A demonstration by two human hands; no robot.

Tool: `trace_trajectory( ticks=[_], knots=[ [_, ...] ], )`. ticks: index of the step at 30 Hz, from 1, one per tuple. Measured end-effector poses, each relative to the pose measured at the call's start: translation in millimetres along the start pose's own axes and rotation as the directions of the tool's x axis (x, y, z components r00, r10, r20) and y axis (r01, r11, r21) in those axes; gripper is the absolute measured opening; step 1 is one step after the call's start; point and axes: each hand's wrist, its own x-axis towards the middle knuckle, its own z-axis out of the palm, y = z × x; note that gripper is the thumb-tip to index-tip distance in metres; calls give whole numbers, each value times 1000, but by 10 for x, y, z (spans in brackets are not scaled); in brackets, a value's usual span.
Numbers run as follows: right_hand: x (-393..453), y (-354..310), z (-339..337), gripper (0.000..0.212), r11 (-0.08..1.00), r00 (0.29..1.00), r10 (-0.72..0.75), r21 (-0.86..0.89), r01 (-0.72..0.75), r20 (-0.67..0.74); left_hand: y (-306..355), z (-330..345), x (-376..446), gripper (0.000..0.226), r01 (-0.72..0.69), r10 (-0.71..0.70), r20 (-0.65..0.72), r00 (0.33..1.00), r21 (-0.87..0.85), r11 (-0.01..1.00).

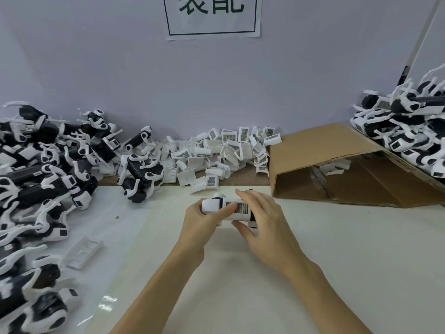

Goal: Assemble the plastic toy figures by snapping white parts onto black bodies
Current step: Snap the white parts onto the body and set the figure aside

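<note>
While left hand (195,219) grips toy figure (228,208), right hand (262,219) fingers curl round white part (237,209).

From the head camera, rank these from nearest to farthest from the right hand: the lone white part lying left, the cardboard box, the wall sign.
From the right hand:
1. cardboard box, just right and behind.
2. lone white part, far left on the table.
3. wall sign, top of the back wall.

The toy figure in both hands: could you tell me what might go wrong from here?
1. The left hand and right hand hide most of the toy figure, so a misaligned white cover could go unnoticed and snap on badly.
2. The right fingers lie across the cover; hard pressing might pinch them.
3. The loose white part nearby could be knocked off.
</note>
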Motion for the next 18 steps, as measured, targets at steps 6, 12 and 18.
trace_trajectory(
  ticks=[6, 12, 18],
  knots=[
    [10, 71, -125, 43, 995, 999, 29, 98, -28, -14, 12, -99, 7, 35, -184, 158, 122, 980, 242, 953],
    [16, 144, -206, 31, 990, 995, -2, 139, -13, 102, 48, -272, 26, 41, -435, 311, 330, 891, 423, 795],
    [18, 104, -170, 39, 993, 1000, -9, 114, 8, 7, 25, -178, 34, 34, -383, 336, 194, 922, 311, 870]
  ],
)
